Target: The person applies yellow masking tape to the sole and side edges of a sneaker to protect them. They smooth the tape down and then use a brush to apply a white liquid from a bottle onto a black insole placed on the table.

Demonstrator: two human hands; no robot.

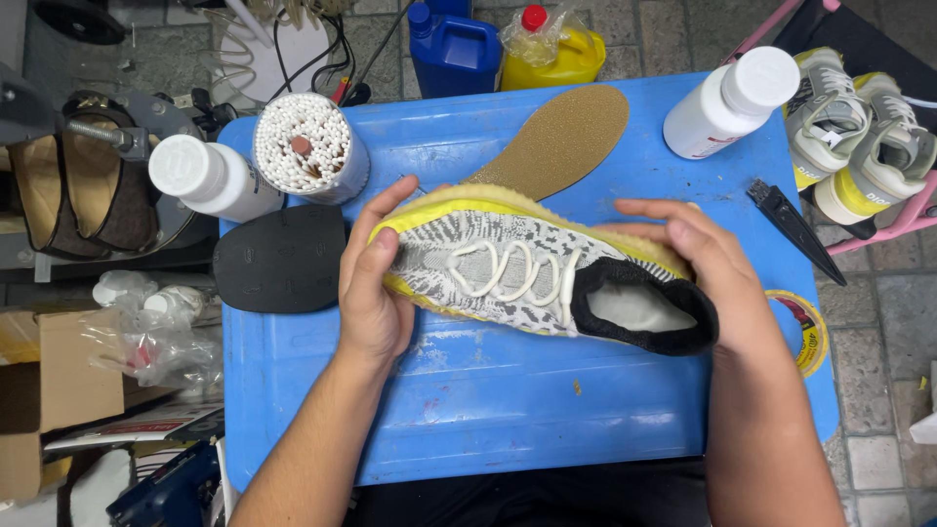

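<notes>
- Sneaker [532,273] held on its side just above the blue table [488,410], toe toward the left hand, heel toward the right; laces and black collar face the camera.
- Left hand [371,293] wraps the toe: fingers curled closed over the yellow sole edge, thumb along the upper.
- Right hand [708,268] cups the heel from behind, fingers bent closed around the collar and rear sole.
- Judgement: 2-point hold suits turning it for inspection; keep pressure on the firm sole edge, not the soft knit, so the upper does not buckle.
- Upper: grey-and-white zebra-patterned knit, flexible; laces thick, cream, loosely looped; collar black, padded; sole pale yellow, looks foamy.
- Tan insole [566,137] lies flat beyond the shoe, grainy surface.
- Black rubber sole piece [278,259] sits left, matte, just beside the left hand.
- 2 white bottles, [210,176] and [732,102], smooth plastic; tub of cotton swabs [307,146] upright between the nearer bottle and the insole.
</notes>
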